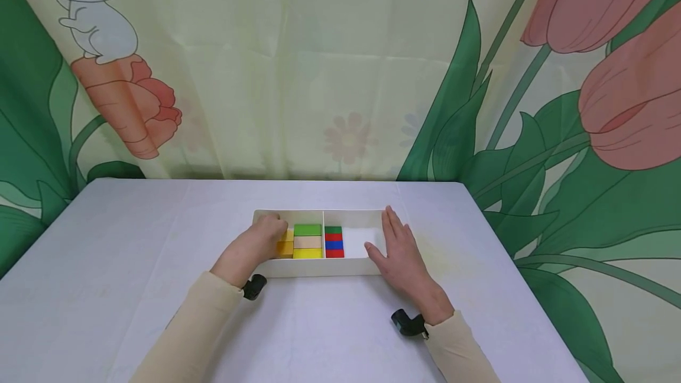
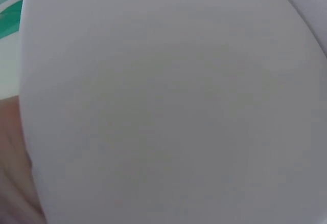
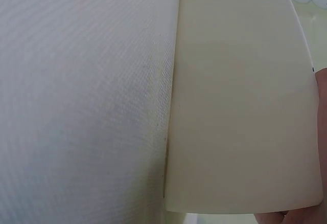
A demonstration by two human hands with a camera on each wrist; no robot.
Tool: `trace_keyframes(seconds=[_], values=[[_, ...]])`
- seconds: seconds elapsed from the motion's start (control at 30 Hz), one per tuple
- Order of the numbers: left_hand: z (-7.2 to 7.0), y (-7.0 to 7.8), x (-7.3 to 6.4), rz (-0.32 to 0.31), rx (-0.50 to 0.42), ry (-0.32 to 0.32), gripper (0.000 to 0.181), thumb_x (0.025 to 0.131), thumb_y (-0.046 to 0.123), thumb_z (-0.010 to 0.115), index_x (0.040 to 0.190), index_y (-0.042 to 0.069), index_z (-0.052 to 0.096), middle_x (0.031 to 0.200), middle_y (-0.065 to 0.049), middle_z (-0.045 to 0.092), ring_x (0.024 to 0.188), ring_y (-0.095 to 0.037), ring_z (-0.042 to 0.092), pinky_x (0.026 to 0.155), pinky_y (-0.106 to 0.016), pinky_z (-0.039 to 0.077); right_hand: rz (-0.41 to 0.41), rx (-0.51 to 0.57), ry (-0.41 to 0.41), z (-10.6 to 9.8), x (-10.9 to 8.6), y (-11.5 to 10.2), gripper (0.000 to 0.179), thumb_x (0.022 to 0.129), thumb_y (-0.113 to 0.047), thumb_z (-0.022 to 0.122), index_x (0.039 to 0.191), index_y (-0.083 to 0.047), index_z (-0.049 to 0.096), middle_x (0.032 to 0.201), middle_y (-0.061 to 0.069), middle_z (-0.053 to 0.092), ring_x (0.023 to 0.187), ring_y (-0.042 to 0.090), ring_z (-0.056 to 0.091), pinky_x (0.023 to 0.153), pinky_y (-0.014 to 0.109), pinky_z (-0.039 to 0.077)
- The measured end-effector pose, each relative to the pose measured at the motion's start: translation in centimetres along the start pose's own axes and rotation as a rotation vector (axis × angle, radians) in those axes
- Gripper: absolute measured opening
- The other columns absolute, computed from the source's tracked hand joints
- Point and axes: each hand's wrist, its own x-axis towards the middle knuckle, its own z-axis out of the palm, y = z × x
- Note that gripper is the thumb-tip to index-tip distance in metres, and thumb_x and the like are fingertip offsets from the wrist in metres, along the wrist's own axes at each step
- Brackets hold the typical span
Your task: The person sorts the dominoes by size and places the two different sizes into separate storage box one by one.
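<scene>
A long white box [image 1: 319,268] with a divider [image 1: 323,235] lies on the table. My left hand [image 1: 263,235] reaches over its left end, fingers bent down inside beside orange-yellow blocks [image 1: 285,249]; the fingertips are hidden, and I cannot tell whether they hold a block. Next to these lie a green block [image 1: 307,230], a pale wooden block [image 1: 307,242] and a yellow block [image 1: 307,253]. Across the divider, green, red and blue blocks [image 1: 334,245] form a column. My right hand [image 1: 399,253] rests at the right end wall, fingers straight, thumb over the inside.
A white cloth covers the table [image 1: 133,288]. Behind it hangs a curtain [image 1: 298,75] printed with a rabbit, a carrot and tulips. The box wall fills most of the left wrist view and much of the right wrist view. Each wrist wears a small black camera [image 1: 409,323].
</scene>
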Motion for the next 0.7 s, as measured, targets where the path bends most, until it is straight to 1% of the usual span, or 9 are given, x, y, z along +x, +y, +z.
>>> trace_keyframes(seconds=[0.13,0.27,0.37,0.4,0.43,0.5,0.57,0.63,0.7], values=[[-0.1,-0.1,-0.1,0.019,-0.002,0.005,0.039,0.074,0.001,0.085,0.109,-0.001,0.068,0.096,-0.014,0.059,0.082,-0.023,0.053,0.081,-0.032,0.059,0.001,0.005,0.0,-0.1,0.0,0.0,0.086,0.097,-0.041,0.057,0.157,0.002,0.013,0.167,0.014,0.01,0.154,0.034,0.014,0.124,0.057,0.011],[-0.1,-0.2,-0.2,0.038,0.015,0.012,0.034,0.075,0.003,0.085,0.104,-0.001,0.068,0.092,-0.014,0.059,0.079,-0.023,0.051,0.077,-0.032,0.058,-0.009,0.006,0.0,-0.1,-0.1,0.1,0.085,0.098,-0.041,0.056,0.157,0.002,0.013,0.167,0.015,0.011,0.154,0.034,0.014,0.124,0.057,0.011],[-0.2,-0.4,-0.4,0.066,0.008,0.038,0.029,0.075,0.005,0.085,0.097,-0.001,0.068,0.088,-0.012,0.057,0.076,-0.022,0.049,0.071,-0.031,0.055,-0.002,0.028,-0.006,-0.1,-0.1,0.1,0.085,0.098,-0.042,0.056,0.157,0.001,0.012,0.167,0.014,0.01,0.154,0.034,0.014,0.124,0.056,0.012],[-0.3,-0.5,-0.5,0.07,0.001,0.041,0.029,0.076,0.006,0.085,0.098,-0.001,0.067,0.088,-0.012,0.057,0.076,-0.022,0.049,0.071,-0.031,0.054,0.005,0.044,-0.013,-0.1,-0.1,0.1,0.085,0.098,-0.042,0.056,0.157,0.0,0.012,0.167,0.013,0.009,0.154,0.034,0.014,0.125,0.056,0.012],[-0.4,-0.6,-0.7,0.073,-0.011,0.045,0.029,0.077,0.007,0.084,0.1,-0.001,0.068,0.091,-0.012,0.059,0.078,-0.022,0.051,0.072,-0.032,0.055,0.013,0.063,-0.018,-0.1,0.0,0.2,0.085,0.098,-0.042,0.055,0.158,-0.001,0.011,0.168,0.012,0.008,0.154,0.034,0.014,0.125,0.056,0.012],[-0.6,-0.8,-1.1,0.097,-0.033,0.075,0.031,0.079,0.007,0.082,0.105,-0.003,0.068,0.097,-0.015,0.062,0.084,-0.024,0.056,0.077,-0.034,0.056,0.031,0.113,-0.031,-0.1,0.1,0.2,0.084,0.099,-0.043,0.054,0.158,-0.002,0.011,0.168,0.01,0.006,0.154,0.034,0.013,0.124,0.056,0.012],[-0.8,-0.9,-1.7,0.104,-0.075,0.105,0.037,0.081,0.009,0.081,0.113,-0.004,0.067,0.108,-0.018,0.064,0.096,-0.029,0.06,0.085,-0.038,0.058,0.044,0.159,-0.038,-0.2,0.2,0.3,0.082,0.1,-0.042,0.053,0.159,-0.003,0.011,0.168,0.009,0.005,0.154,0.035,0.012,0.124,0.058,0.013],[-0.8,-1.0,-2.4,0.127,-0.11,0.166,0.042,0.083,0.01,0.079,0.119,-0.005,0.065,0.117,-0.021,0.064,0.11,-0.035,0.06,0.093,-0.043,0.056,0.046,0.176,-0.037,-0.3,0.3,0.3,0.081,0.1,-0.043,0.053,0.158,-0.003,0.013,0.168,0.009,0.006,0.154,0.035,0.012,0.123,0.059,0.014],[-0.6,-1.1,-3.1,0.152,-0.144,0.234,0.042,0.084,0.012,0.079,0.12,-0.005,0.065,0.119,-0.021,0.064,0.115,-0.037,0.059,0.094,-0.044,0.056,0.043,0.167,-0.031,-0.5,0.2,0.4,0.081,0.1,-0.043,0.053,0.158,-0.003,0.013,0.168,0.01,0.007,0.154,0.035,0.012,0.123,0.059,0.014]])
